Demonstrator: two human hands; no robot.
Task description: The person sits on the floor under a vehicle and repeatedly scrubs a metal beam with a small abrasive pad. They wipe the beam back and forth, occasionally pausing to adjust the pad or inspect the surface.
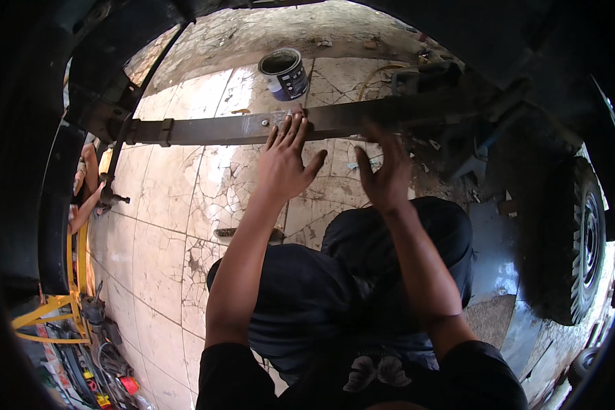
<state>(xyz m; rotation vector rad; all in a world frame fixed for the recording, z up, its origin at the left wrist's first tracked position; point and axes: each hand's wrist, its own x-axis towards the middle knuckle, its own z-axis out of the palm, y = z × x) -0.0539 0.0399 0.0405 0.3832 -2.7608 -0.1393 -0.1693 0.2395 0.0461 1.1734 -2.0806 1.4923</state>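
Note:
A long dark metal bar [219, 129], which looks like a leaf spring, runs across in front of me, with a clamp [166, 132] round it on the left and a bolt head near its middle. My left hand [282, 162] lies on the bar's near edge, fingers stretched out and thumb spread. To its right, my right hand [388, 176] is held open near the bar, its fingertips smeared by motion and dark against the shadow. Whether those fingertips touch the bar I cannot tell. No tool shows in either hand.
Beyond the bar, a paint can [284, 76] stands on cracked floor tiles [154, 256]. A dark brush-like piece [225, 233] lies by my left forearm. A wheel [584, 239] is at the right. Another person's arm [85, 213] reaches in at the left, above a yellow metal frame [82, 260].

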